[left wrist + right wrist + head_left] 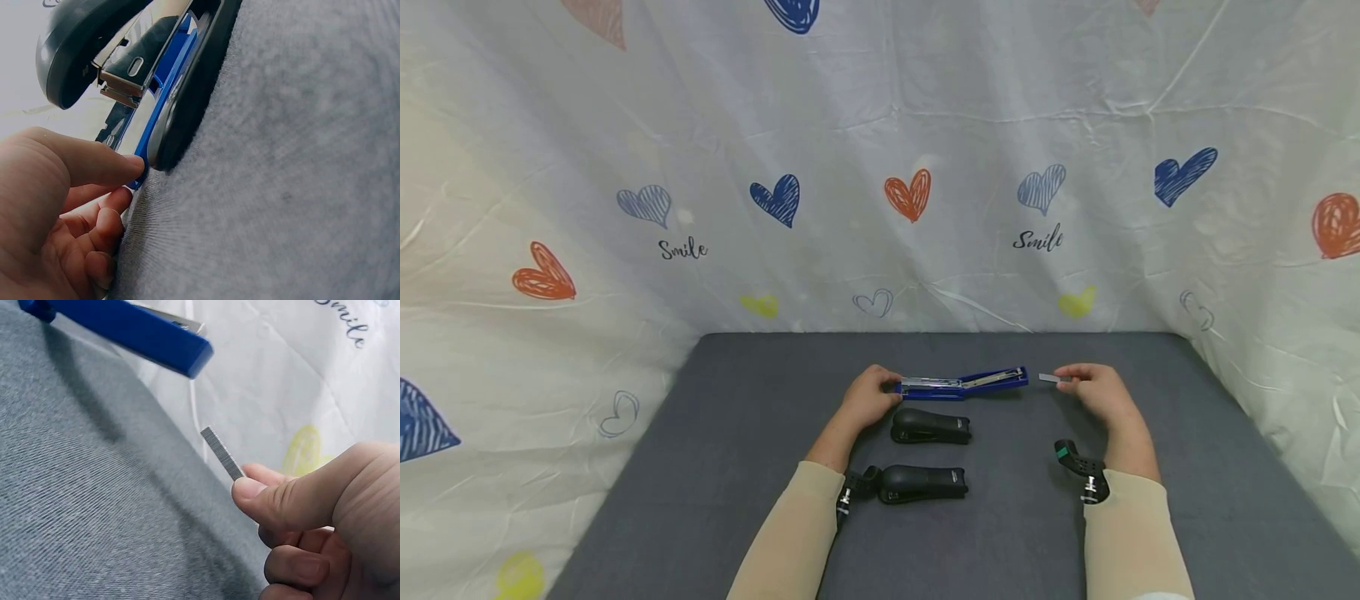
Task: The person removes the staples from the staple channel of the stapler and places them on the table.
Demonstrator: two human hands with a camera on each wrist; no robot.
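A blue stapler (962, 385) lies folded wide open on the grey table, its metal staple channel facing up. My left hand (870, 396) pinches the stapler's left end between thumb and fingers; the left wrist view shows the thumb on its blue edge (145, 139). To the right, my right hand (1101, 390) pinches one end of a strip of staples (222, 452) between thumb and index finger. The strip points toward the stapler's raised right end (181, 353), with a gap between them.
Two black staplers lie nearer to me on the table (760, 467): one (931, 426) just below the blue stapler, another (922, 484) beside my left wrist. A white curtain (850, 275) with hearts hangs behind the table and along both sides.
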